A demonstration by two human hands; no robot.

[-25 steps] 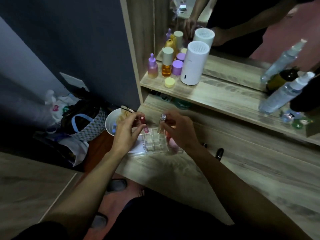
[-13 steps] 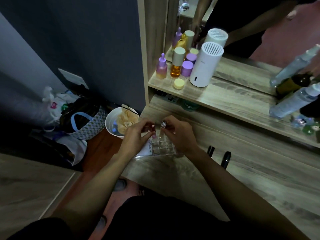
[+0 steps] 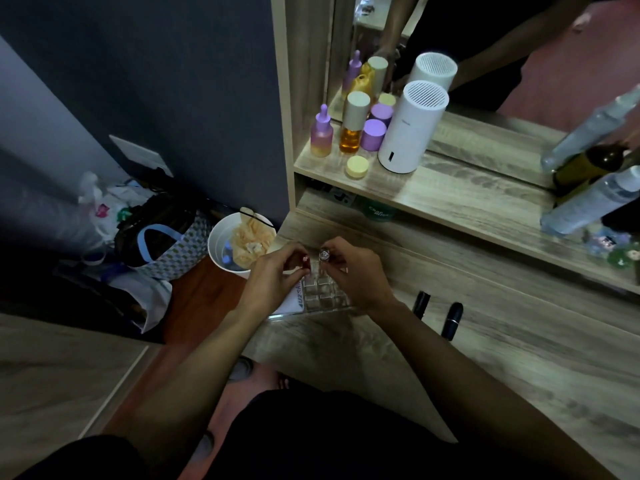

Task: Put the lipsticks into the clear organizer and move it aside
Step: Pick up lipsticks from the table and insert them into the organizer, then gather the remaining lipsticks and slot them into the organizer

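At the tabletop's (image 3: pixel 502 375) left end, the clear organizer (image 3: pixel 323 296) sits between both hands. Left hand (image 3: pixel 273 284) pinches a red-capped lipstick (image 3: pixel 304 262) in its grip, held upright over the organizer's far-left cells. Right hand (image 3: pixel 358 277) grasps a silver-topped lipstick (image 3: pixel 324 255), also upright, long axis vertical, just beside the red one. Two black lipsticks (image 3: pixel 421 303) lie flat to the right, near each other, long axes pointing away from the person.
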